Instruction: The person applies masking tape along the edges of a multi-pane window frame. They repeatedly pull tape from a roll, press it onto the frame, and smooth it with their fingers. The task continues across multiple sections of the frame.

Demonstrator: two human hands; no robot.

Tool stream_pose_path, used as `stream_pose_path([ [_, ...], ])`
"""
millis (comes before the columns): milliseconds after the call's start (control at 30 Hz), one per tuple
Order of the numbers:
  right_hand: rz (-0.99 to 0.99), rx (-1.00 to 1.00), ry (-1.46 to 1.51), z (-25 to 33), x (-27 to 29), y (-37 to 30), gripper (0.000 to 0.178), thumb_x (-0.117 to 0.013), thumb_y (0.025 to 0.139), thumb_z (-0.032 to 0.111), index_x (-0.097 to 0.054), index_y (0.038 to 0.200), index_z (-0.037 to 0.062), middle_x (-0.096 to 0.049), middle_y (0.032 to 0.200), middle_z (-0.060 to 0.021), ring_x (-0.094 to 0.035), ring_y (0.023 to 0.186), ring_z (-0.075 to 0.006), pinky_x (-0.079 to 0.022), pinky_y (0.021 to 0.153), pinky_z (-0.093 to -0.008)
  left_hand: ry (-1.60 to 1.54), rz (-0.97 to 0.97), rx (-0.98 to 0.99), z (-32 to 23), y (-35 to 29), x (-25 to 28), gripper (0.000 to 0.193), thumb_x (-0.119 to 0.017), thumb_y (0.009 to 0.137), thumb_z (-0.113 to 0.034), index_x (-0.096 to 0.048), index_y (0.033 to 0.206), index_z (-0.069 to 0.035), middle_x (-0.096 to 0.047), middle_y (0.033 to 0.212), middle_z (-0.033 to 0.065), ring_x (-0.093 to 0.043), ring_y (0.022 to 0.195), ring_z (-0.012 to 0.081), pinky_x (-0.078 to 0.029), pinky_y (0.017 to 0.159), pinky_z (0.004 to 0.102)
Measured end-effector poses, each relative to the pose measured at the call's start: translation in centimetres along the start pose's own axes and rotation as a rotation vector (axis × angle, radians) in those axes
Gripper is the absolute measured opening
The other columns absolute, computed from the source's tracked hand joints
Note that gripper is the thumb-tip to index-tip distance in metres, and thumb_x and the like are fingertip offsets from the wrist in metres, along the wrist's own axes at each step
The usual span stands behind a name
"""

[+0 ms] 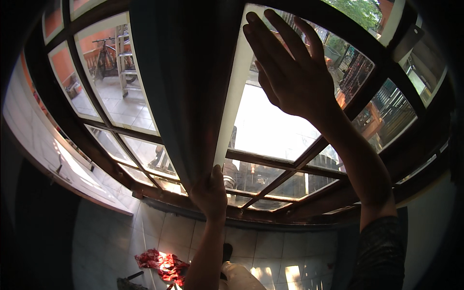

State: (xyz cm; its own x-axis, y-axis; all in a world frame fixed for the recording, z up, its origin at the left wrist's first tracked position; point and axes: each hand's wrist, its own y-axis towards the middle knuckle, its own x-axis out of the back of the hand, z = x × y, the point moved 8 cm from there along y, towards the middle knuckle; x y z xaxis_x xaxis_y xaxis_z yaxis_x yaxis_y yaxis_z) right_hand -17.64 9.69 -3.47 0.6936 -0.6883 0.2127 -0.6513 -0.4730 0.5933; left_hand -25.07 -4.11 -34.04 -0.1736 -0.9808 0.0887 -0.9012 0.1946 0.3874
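Observation:
A dark wooden window frame (pixel 316 147) with several glass panes fills the view. Down the left edge of the large middle pane runs a white strip (pixel 231 113) that looks like masking tape or paper. My right hand (pixel 295 77) is raised before that pane with its fingers stretched out, the fingertips near the strip's upper part. Whether it touches the glass cannot be told. Lower down, my left hand (pixel 209 193) is closed beside the dark post (pixel 193 96), thumb up at the strip's lower part. Its other fingers are in shadow, and what they hold is hidden.
Panes at the left have white borders (pixel 153 131). Beyond the glass are a bicycle (pixel 104 60) and a stepladder (pixel 124 60). A red patterned cloth (pixel 162 265) lies on the tiled floor (pixel 241 241) near my feet. A white panel (pixel 53 150) stands at the left.

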Motion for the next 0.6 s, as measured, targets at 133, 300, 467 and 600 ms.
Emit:
stream_pose_path([
  [133, 0.038, -0.02, 0.044, 0.0, -0.2, 0.0, 0.06, -0.067, 0.103, 0.023, -0.058, 0.161, 0.0096, -0.05, 0.173, -0.0088, -0.046, 0.159, -0.0302, -0.033, 0.13, -0.0596, -0.173, -0.005, 0.127, 1.6, -0.1, -1.2, 0.031, -0.079, 0.103, -0.022, -0.075, 0.081, -0.001, -0.059, 0.057, 0.0018, -0.055, 0.047, 0.0091, -0.042, 0.047, 0.0319],
  [300, 0.026, -0.041, 0.038, -0.2, -0.2, 0.1, 0.058, -0.064, 0.105, 0.024, -0.058, 0.162, 0.0115, -0.049, 0.173, -0.0077, -0.045, 0.159, -0.0303, -0.032, 0.13, -0.0586, -0.304, 0.011, 0.238, 2.2, -0.1, -2.7, 0.027, -0.08, 0.102, -0.019, -0.075, 0.081, -0.002, -0.055, 0.054, -0.0007, -0.052, 0.045, 0.0068, -0.036, 0.043, 0.0276],
  [467, 0.048, -0.025, -0.015, -0.2, -0.3, 0.0, 0.057, -0.063, 0.106, 0.025, -0.059, 0.161, 0.0125, -0.048, 0.175, -0.0059, -0.044, 0.159, -0.0302, -0.031, 0.13, -0.0575, -0.539, -0.032, 0.364, 0.7, 0.4, -2.1, 0.032, -0.08, 0.101, -0.017, -0.071, 0.075, -0.002, -0.053, 0.053, -0.003, -0.049, 0.045, 0.0049, -0.034, 0.044, 0.0265],
  [600, 0.041, -0.014, -0.049, -0.3, -0.4, -0.1, 0.057, -0.062, 0.107, 0.027, -0.059, 0.162, 0.0141, -0.047, 0.176, -0.0041, -0.044, 0.16, -0.0298, -0.029, 0.13, -0.0577, -0.441, -0.028, 0.383, 2.2, 0.4, -2.3, 0.031, -0.08, 0.1, -0.016, -0.072, 0.074, -0.003, -0.052, 0.053, -0.0034, -0.048, 0.045, 0.0042, -0.032, 0.044, 0.026],
])
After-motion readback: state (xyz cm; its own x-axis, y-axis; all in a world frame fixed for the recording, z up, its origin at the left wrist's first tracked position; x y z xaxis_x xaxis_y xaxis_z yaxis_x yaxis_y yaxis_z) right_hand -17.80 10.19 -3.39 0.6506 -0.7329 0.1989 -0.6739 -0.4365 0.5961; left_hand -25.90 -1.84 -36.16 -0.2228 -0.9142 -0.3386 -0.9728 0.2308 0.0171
